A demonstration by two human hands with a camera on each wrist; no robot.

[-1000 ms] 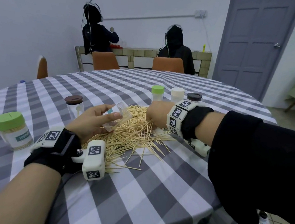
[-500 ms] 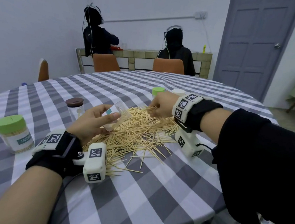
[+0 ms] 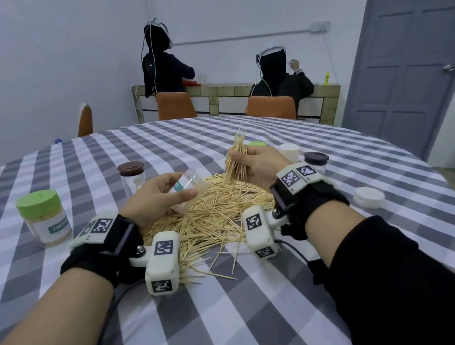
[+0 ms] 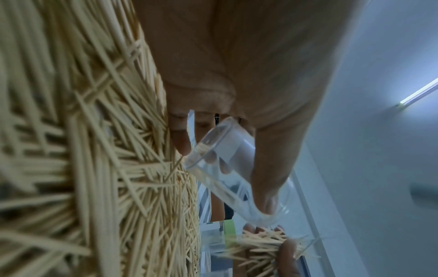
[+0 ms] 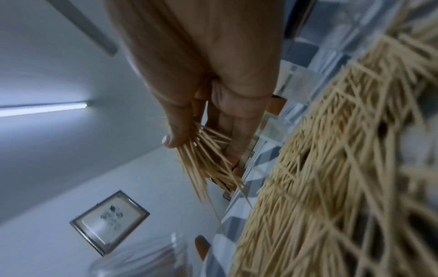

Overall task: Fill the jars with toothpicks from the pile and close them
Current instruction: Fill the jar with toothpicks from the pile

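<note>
A pile of toothpicks [image 3: 213,211] lies on the checked table between my hands. My left hand [image 3: 157,197] grips a clear empty jar [image 3: 188,187], tilted with its mouth toward the right, just above the pile; in the left wrist view the jar [image 4: 237,168] shows a few stray picks inside. My right hand [image 3: 255,164] pinches a bundle of toothpicks [image 3: 236,159], lifted above the far side of the pile; the bundle [image 5: 208,165] fans out from the fingers in the right wrist view.
A filled green-lidded jar [image 3: 44,216] stands at left. A brown-lidded jar [image 3: 132,175] is behind my left hand. Green-lidded [image 3: 257,144], white-lidded [image 3: 289,151] and dark-lidded [image 3: 316,161] jars stand behind my right hand. A loose white lid [image 3: 369,197] lies at right. Two people work at the far counter.
My right hand has closed on a bundle of toothpicks and lifted it off the pile, up and toward the jar. The left hand keeps the jar tilted in place.
</note>
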